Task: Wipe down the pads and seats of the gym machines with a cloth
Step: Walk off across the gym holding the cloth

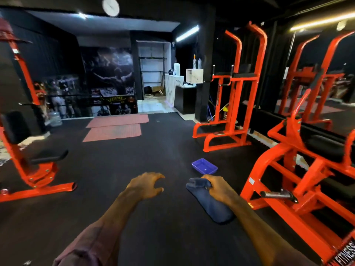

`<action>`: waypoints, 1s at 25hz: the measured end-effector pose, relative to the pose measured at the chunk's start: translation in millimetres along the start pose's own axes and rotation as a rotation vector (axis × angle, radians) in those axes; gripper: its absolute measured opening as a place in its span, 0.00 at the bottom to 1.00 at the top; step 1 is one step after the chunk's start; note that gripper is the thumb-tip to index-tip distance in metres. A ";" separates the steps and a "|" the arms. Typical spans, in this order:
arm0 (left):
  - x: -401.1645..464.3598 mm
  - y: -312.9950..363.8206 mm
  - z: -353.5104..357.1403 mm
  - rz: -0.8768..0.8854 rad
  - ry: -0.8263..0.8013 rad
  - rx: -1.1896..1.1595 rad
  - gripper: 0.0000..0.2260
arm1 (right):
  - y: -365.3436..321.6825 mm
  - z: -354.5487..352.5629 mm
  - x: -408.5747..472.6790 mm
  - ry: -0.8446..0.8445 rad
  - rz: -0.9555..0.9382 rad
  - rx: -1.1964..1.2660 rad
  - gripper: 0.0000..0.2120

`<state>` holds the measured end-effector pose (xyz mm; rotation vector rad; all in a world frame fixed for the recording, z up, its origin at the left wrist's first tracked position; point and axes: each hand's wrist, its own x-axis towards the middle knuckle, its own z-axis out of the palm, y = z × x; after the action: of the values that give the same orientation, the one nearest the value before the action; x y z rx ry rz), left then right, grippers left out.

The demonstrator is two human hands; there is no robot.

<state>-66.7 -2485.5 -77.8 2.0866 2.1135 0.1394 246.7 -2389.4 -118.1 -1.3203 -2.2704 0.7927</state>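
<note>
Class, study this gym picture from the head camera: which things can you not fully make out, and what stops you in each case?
- Cloth: head view; the right hand grips its top, hiding that part.
- Right machine: cut off by the right and bottom edges; its label is only partly readable.
- Left machine: cut off by the left edge.
- Wall clock: blurred, so the time is unreadable.
- Blue tray: contents too small to tell.

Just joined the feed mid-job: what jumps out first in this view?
Bright orange gym machines ring a dark floor, one with a black seat at left. Up close, the right hand grips a dark blue cloth; the left hand is empty. A blue tray lies just beyond.
</note>
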 end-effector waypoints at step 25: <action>985.9 -157.5 39.0 0.303 -0.216 -0.059 0.37 | 303.4 -75.5 814.0 0.138 0.212 0.075 0.13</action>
<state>-222.1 -1505.8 -198.0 2.2588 1.6464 0.0123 101.3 -1534.8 -213.0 -1.5481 -1.9993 0.8199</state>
